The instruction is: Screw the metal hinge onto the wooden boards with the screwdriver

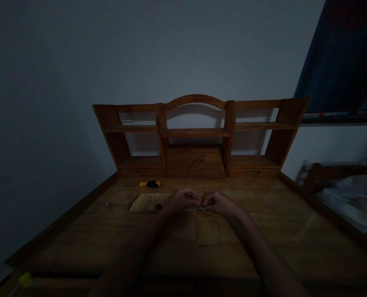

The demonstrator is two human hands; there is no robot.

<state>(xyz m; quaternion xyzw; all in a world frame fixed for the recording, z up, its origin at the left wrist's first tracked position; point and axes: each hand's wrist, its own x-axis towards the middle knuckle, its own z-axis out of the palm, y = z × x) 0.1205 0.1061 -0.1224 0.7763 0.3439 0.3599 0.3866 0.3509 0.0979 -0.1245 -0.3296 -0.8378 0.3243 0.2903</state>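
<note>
My left hand (185,199) and my right hand (217,203) meet over the middle of the wooden desk, fingertips pinched close together. Between them is a small shiny metal piece (200,208), low over the desk top; its kind is too small and dark to make out. Both hands appear to grip it, one from each side. Under and beside the hands lies a pale, worn patch (148,202) of the desk surface, with a pale rectangular patch (208,232) nearer me.
A yellow and black screwdriver (150,184) lies at the back left. Small metal bits (108,206) sit further left. A wooden shelf unit (196,133) stands along the desk's back edge, against the wall. Something yellow (25,280) shows at the lower left corner.
</note>
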